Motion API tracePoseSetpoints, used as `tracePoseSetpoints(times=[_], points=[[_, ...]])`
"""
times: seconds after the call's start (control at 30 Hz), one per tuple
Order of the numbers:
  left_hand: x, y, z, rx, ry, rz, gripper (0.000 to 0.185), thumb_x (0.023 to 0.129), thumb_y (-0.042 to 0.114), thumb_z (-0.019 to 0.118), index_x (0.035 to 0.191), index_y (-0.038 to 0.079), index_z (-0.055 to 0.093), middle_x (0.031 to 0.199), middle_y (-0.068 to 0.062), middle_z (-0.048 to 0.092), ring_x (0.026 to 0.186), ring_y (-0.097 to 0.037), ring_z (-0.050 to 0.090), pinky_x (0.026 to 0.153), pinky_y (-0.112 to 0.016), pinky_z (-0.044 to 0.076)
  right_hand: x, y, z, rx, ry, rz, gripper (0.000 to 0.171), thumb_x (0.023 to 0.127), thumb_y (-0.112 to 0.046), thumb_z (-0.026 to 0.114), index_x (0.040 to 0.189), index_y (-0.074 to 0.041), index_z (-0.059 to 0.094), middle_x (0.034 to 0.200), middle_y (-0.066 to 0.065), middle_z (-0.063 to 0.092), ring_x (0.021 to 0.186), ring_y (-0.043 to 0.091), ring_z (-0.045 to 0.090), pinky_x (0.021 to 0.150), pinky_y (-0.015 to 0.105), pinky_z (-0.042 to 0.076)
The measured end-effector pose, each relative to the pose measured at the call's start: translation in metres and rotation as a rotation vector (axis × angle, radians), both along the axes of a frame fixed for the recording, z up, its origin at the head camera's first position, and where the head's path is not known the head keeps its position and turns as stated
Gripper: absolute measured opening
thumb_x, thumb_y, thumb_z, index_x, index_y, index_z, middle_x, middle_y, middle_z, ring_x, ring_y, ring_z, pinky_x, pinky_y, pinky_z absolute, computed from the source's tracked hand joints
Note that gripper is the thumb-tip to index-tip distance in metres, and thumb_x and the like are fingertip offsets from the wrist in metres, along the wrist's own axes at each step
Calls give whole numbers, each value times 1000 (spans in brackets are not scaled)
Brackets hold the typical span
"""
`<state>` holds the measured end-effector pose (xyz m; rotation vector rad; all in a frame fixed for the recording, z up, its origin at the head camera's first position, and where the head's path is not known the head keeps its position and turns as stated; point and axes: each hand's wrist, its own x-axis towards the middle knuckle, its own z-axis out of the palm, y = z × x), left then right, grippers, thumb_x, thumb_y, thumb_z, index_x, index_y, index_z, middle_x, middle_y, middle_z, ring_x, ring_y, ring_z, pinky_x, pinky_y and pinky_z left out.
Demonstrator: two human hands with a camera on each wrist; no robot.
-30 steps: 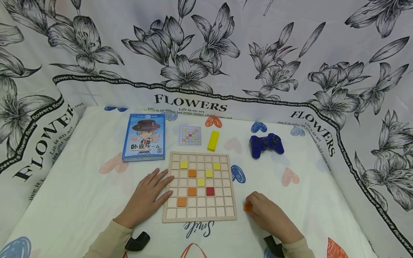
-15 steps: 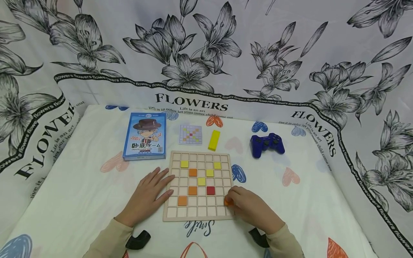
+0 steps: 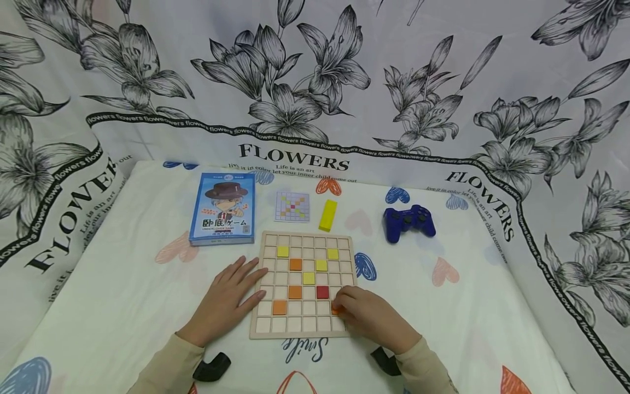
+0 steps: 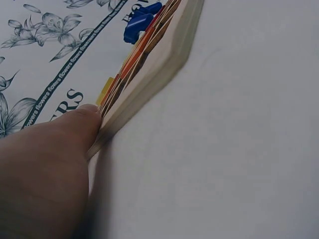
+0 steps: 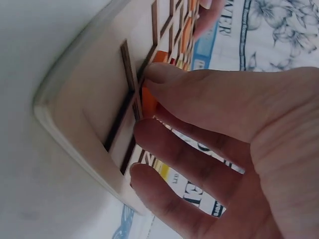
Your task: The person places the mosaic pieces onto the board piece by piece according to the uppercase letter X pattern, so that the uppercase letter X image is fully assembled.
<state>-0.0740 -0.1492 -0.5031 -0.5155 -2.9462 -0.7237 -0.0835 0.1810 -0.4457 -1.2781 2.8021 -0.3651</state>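
Observation:
A wooden grid board lies in front of me, with yellow, orange and red square tiles in some of its cells. My left hand rests on the board's left edge with its fingers spread straight; its thumb touches the edge in the left wrist view. Over the lower right cells, my right hand pinches an orange tile between thumb and fingers, low against the board. Most of that tile is hidden by the fingers in the head view. The red tile sits just up and left of it.
Behind the board stand a blue game box, a small pattern card and a yellow block. A blue game controller lies at the back right. The cloth is printed with hearts.
My right hand has carried the orange tile leftward from the cloth beside the board onto the lower right cells. The left hand has stayed on the board's edge.

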Motion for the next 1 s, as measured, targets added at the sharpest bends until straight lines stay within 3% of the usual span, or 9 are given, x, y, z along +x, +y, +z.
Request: tracePoseSetpoints(times=[0.33, 0.77, 1.0], points=[[0, -1, 0, -9, -1, 2, 55, 94, 51, 52, 143, 26, 45, 154, -2, 33, 146, -29, 18, 117, -53, 18, -1, -2, 2, 22, -19, -24, 19, 86, -17, 73, 104, -16, 67, 103, -8, 62, 90, 6, 60, 85, 22, 54], [3, -2, 0, -8, 1, 18, 55, 95, 52, 51, 144, 27, 45, 155, -2, 33, 146, -29, 18, 117, -52, 18, -4, 1, -3, -23, -15, -21, 18, 87, -17, 72, 103, -18, 65, 104, -9, 60, 90, 5, 59, 82, 21, 54], [2, -2, 1, 8, -5, 18, 54, 95, 51, 50, 143, 26, 46, 154, -3, 34, 146, -30, 19, 115, -55, 19, -5, -2, -3, -58, -36, -37, 13, 92, -29, 65, 103, -21, 64, 100, -12, 58, 83, 1, 54, 77, 19, 53]])
